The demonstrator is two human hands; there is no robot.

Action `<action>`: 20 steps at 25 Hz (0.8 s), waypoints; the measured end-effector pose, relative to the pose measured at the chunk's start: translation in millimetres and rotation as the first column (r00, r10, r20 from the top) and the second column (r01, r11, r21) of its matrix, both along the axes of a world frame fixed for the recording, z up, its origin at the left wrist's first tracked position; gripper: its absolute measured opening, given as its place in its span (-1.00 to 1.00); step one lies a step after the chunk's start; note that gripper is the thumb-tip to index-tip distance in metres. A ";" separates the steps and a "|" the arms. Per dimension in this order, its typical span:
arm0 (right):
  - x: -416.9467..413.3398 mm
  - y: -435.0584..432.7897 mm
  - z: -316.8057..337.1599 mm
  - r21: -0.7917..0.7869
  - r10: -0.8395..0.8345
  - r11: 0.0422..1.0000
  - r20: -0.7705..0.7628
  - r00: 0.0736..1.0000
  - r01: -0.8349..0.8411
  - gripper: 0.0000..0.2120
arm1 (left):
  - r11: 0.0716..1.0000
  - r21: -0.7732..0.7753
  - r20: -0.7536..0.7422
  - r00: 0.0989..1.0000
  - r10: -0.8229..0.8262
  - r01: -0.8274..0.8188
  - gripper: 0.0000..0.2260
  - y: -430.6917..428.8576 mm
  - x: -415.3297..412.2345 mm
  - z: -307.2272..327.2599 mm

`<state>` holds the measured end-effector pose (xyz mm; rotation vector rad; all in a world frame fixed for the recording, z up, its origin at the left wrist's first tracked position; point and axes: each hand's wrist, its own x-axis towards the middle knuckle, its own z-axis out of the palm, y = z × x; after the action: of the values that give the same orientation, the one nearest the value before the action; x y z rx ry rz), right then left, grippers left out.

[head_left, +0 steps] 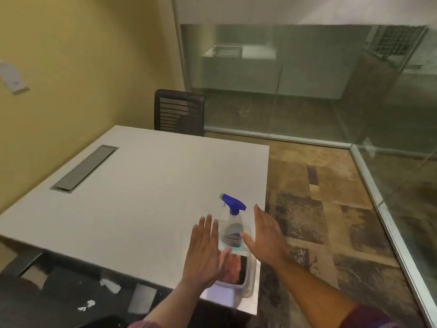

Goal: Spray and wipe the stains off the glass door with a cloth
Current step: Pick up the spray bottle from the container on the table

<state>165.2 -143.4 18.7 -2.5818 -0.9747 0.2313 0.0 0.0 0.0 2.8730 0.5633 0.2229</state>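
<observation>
A clear spray bottle (233,230) with a blue trigger head stands near the front right corner of the white table (146,185). Just in front of it lies a pale cloth (236,287), partly hidden by my left hand. My left hand (204,252) hovers flat with straight fingers to the left of the bottle. To the bottle's right is my right hand (267,235), fingers straight, its thumb close to the bottle's body. Neither hand holds anything. The glass door and glass walls (307,79) stand at the far side and right of the room.
A black office chair (179,112) is tucked in at the table's far edge. A grey cable hatch (85,168) is set into the tabletop at the left. A yellow wall runs along the left. Patterned carpet floor (314,209) lies between table and glass.
</observation>
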 end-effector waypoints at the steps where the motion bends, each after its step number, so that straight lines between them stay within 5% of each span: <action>1: 5.5 9.8 -2.2 0.033 0.013 0.999 -0.062 0.998 -0.011 -0.05 | 1.000 -0.009 -0.013 1.000 0.024 -0.024 -0.20 4.6 0.5 -6.3; 4: 19.0 37.5 -2.6 0.049 0.040 0.998 -0.250 0.968 -0.028 -0.09 | 0.985 -0.096 -0.071 0.988 0.138 -0.144 -0.17 12.3 1.4 -21.3; 11: 31.2 70.8 -29.3 0.088 0.000 0.995 -0.477 0.879 0.048 -0.56 | 0.878 -0.366 -0.091 0.951 0.296 -0.308 -0.31 17.2 12.6 -30.3; 16: 42.0 72.0 -20.2 0.147 0.039 0.988 -0.518 0.855 0.043 -0.60 | 0.809 -0.500 -0.068 0.946 0.318 -0.308 -0.40 27.2 26.4 -21.9; 20: 40.1 64.9 6.8 0.233 0.111 0.972 -0.506 0.855 0.011 -0.66 | 0.739 -0.631 -0.024 0.957 0.288 -0.238 -0.27 39.3 40.1 -7.1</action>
<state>205.4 -78.5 25.5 -2.1115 -0.8063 0.7401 40.1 39.3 -7.1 2.1164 0.8452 0.1461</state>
